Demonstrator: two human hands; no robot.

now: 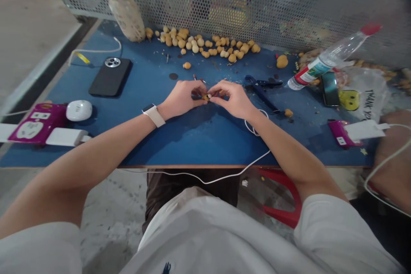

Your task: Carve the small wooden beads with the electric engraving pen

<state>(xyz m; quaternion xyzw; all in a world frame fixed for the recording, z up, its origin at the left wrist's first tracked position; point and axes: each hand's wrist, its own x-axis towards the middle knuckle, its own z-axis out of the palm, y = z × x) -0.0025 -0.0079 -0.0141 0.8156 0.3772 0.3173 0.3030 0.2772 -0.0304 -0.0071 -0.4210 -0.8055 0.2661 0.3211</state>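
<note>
Our left hand (181, 99) and right hand (229, 100) meet near the middle of the blue worktop (154, 145), their fingertips pinched narrowly together on a small tan nut (206, 97). Our fingers (215, 101) cover most of it, so we cannot make out its whole shape. A pale watch (153, 115) sits on our left wrist.

Just right of our right hand lie blue-handled pliers (261, 90). Farther off, a heap of round tan nuts (205, 45) lies along the perforated metal mesh (224, 0), near a black phone (111, 77) and a plastic bottle (330, 58) lying tilted. At the right edge, a brown shape (393, 154) is cut off, and we cannot tell what it is.
</note>
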